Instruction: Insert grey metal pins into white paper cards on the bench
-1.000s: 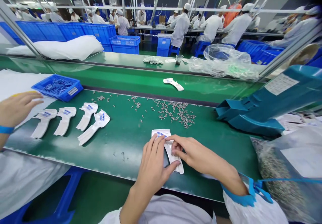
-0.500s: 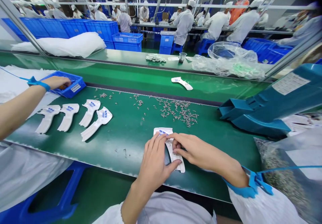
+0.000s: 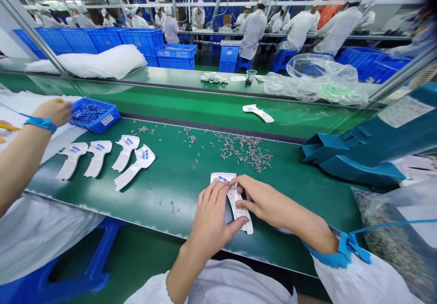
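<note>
A white curved plastic shell [image 3: 234,200] with blue parts in its wide end lies on the green work surface in front of me. My left hand [image 3: 212,215] steadies it, fingers along its upper left edge and thumb on its lower end. My right hand [image 3: 264,199] bends over the shell from the right, index fingertip close to the left fingertips and thumb on the shell. Its fingers are closed, and anything between them is hidden. Beyond both hands lies a scatter of tiny metal pieces [image 3: 247,151], apparently screws.
Several similar white shells [image 3: 136,167] lie at left. A co-worker's hand [image 3: 54,112] is beside a blue tray [image 3: 108,121] of small blue parts. Another shell [image 3: 258,113] lies on the far strip. At right stand a teal chute-like holder [image 3: 362,144] and a clear bag [image 3: 389,235].
The co-worker's hand has come out of the blue tray and moved left, uncovering the blue parts. The view has shifted slightly. My hands stay on the shell almost unmoved.
</note>
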Demonstrator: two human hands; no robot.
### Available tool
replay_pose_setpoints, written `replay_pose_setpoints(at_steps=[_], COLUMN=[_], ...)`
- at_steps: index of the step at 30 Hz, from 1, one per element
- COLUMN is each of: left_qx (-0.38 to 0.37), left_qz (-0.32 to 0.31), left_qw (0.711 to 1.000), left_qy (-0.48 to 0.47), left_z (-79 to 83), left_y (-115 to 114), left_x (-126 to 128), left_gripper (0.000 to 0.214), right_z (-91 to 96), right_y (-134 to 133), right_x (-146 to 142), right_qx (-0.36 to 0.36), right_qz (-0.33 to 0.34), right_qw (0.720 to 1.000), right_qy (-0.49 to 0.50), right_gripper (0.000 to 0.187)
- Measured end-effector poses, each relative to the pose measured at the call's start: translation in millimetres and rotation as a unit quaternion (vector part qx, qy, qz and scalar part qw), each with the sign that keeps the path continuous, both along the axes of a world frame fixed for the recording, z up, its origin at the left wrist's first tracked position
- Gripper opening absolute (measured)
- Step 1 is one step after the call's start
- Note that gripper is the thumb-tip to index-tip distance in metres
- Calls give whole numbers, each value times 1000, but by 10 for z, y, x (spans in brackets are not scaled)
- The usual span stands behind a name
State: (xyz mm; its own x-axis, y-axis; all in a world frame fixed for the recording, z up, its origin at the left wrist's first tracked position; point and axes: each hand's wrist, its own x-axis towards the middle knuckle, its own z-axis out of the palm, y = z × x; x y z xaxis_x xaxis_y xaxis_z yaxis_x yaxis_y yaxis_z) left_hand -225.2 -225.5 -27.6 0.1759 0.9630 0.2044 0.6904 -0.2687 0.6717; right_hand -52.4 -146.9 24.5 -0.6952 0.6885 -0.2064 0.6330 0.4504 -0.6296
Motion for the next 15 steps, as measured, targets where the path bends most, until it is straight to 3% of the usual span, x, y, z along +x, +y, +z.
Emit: replay_pose_setpoints(at_steps=[2, 5, 8, 11, 15], left_qx=[13, 56, 60, 25, 16], left_qz=[6, 68, 120, 79, 20], left_qw=[1000, 996, 989, 979, 973], left_qy=[-13, -27, 66, 185, 230], left_z=[22, 126, 268, 326, 242], left_y=[2, 110, 363, 654, 917], left_x=[-30, -213, -532, -830, -1041], left_gripper=[64, 28, 25, 32, 29], right_z=[-15, -30, -54, -94, -139], right_y=[17, 0, -44, -70, -79], right_x=[18, 59, 102, 128, 138], right_qx=[-15, -42, -45, -13, 7], right_qz=[-7, -26, -69, -97, -97], right_qw=[1000, 998, 995, 992, 991], right_qy=[5, 36, 63, 74, 87], right_gripper=[26, 25, 28, 30, 31])
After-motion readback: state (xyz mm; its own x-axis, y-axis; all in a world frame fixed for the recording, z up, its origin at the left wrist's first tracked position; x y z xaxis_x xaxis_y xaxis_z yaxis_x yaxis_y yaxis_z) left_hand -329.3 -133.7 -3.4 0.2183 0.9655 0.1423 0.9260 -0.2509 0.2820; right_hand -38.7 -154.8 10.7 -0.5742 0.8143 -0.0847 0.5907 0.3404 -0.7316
